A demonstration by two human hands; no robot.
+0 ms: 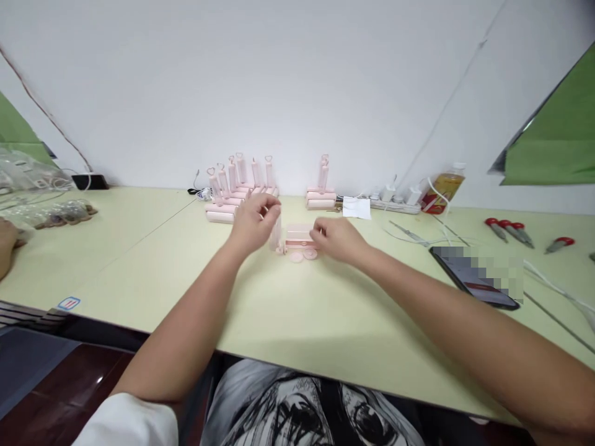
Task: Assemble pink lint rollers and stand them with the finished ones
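My left hand (255, 222) is curled with its fingertips at the top of a clear pinkish tube (276, 234) that stands upright on the table; whether it grips the tube I cannot make out. My right hand (338, 238) has its fingers bent together at the right end of a pink, partly clear case (300, 235). What lies between those fingers is hidden. Two flat pink discs (303, 255) rest on the table just in front of the case. A small pink piece (281, 250) sits at the foot of the tube.
Pink rollers with upright handles (227, 192) stand in a group at the back left, and another pair (321, 192) stands back right. A power strip (395, 204), a bottle (444, 189), a phone (474, 279) and red-handled tools (511, 229) lie rightward. Another person's hand (7, 244) shows far left.
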